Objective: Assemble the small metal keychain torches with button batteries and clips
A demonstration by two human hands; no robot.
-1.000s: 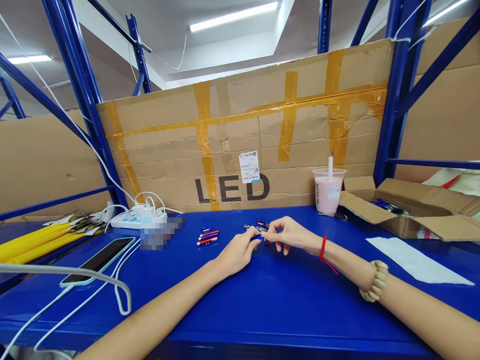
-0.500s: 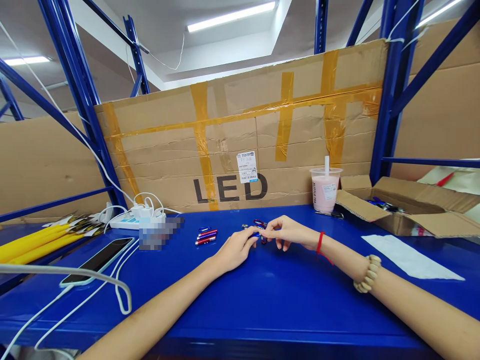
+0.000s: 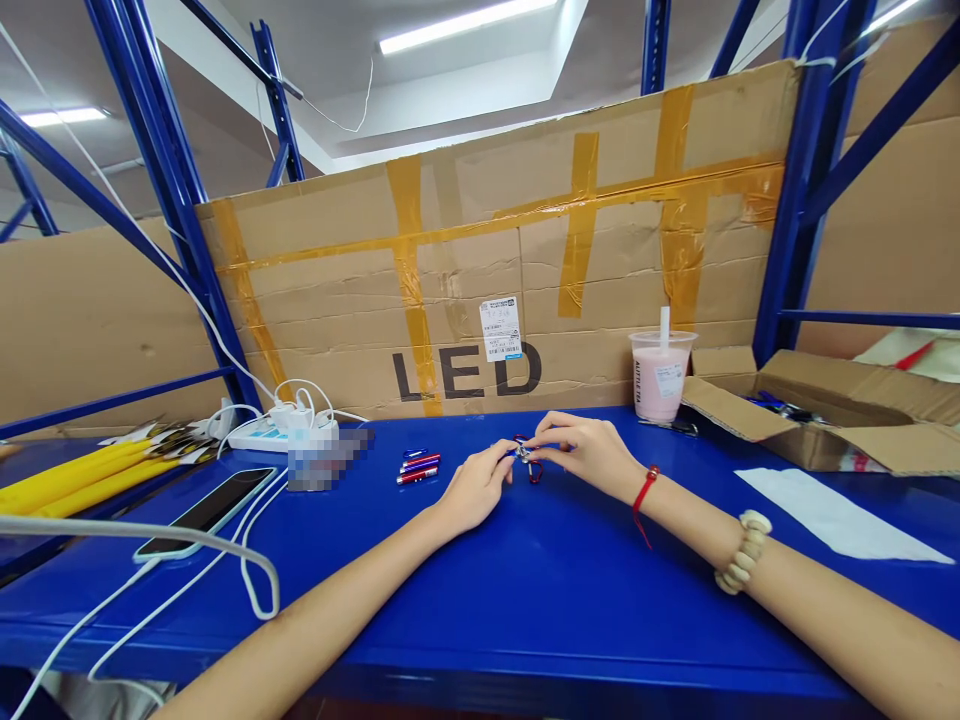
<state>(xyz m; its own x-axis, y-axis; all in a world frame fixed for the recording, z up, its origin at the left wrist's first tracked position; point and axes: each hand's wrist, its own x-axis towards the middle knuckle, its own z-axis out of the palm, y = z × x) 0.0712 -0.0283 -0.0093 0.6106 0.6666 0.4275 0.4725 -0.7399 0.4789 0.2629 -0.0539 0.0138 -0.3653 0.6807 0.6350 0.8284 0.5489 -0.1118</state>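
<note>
Silvery metal piece (image 3: 523, 453) sits pinched between left hand (image 3: 474, 488) and right hand (image 3: 589, 452) near the back edge of the glossy blue surface (image 3: 517, 605).

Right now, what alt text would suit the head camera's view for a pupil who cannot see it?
A person's left hand and right hand hold small parts at a blue table. Slim tubes, a phone and a power strip lie to the left; a drink, an open box and paper are to the right, with cardboard marked LED behind.
</note>
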